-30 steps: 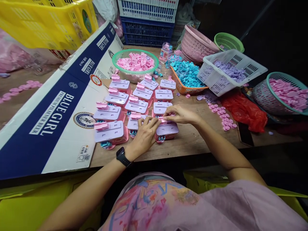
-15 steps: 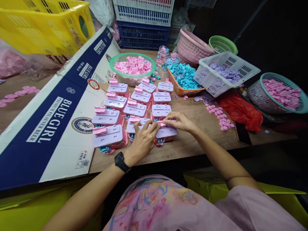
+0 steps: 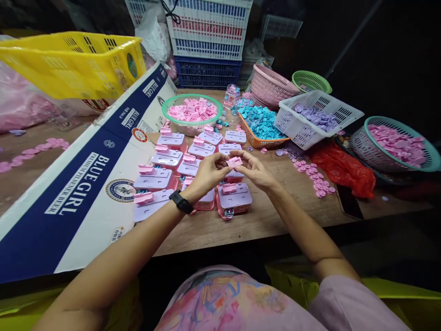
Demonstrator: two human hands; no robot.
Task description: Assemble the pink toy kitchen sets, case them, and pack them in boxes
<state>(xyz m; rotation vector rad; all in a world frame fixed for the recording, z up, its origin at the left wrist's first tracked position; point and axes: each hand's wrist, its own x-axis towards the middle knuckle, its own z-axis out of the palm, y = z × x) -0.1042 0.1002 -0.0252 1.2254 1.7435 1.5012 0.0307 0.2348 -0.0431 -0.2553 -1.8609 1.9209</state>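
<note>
Between my two hands is a small pink plastic piece (image 3: 234,161), held by the fingertips above the rows of toy units. My left hand (image 3: 211,173), with a black watch on its wrist, pinches the piece from the left. From the right, the fingers of my right hand (image 3: 257,171) close on it too. Just below stands a pink toy base with a lilac top (image 3: 237,198), carrying a pink piece at its back edge. Several similar lilac-topped units (image 3: 153,178) stand in rows to the left and behind, some partly hidden by my left hand and forearm.
A green-rimmed basket (image 3: 165,108) of pink pieces stands behind the rows. To its right are an orange basket (image 3: 265,144) of blue pieces, a white basket (image 3: 347,111) of lilac discs and a teal basket (image 3: 430,156). A printed carton (image 3: 86,184) slants along the left.
My hands have lifted from the nearest right unit, moved farther back, and now hold a pink piece between them. A pink piece is visible on that unit. The view has tilted slightly.
</note>
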